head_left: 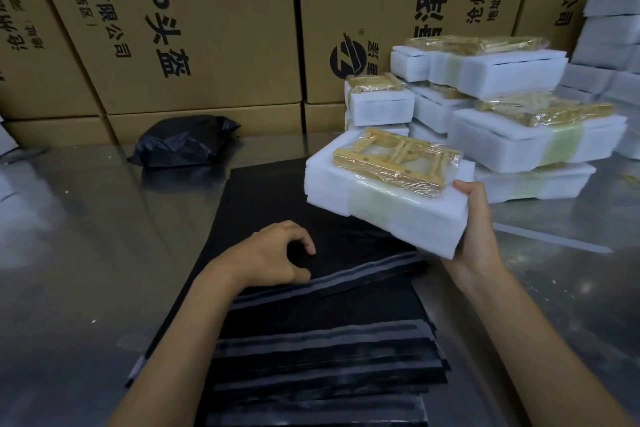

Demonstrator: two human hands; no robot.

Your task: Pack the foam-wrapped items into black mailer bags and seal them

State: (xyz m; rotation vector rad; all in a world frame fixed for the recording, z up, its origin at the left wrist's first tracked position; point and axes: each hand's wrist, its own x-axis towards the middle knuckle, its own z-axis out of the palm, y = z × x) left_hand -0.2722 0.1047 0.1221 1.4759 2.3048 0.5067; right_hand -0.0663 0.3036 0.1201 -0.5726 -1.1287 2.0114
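A: Head view. What is the right hand (474, 218) doing?

B: It grips a foam pack (377, 204) by its near right end, thumb on top and fingers curled under, and holds it tilted above the right edge of the bag stack (311, 322). A gold frame (398, 163) in clear film lies on top of the pack, and a pale green tape band (377, 199) runs round both.

A: And the left hand (277, 253)?

B: It rests on the top bag (277, 191) near the middle of the stack. The fingers are curled, with thumb and forefinger tips down on the black film; whether they pinch a fold of it I cannot tell.

A: Where do the bags lie?

B: Flat on the steel table (86, 253), fanned toward the near side so that their grey seal strips (346, 274) show one after another.

A: The other packs?

B: A foam pile (502, 135) stands far right on the table, just behind the held pack, several with the same gold frames on top. More white foam is stacked at the far right edge.

A: Anything already packed?

B: One filled bag (180, 142), black and crumpled, lies far left against the cartons (207, 28), well apart from the stack.
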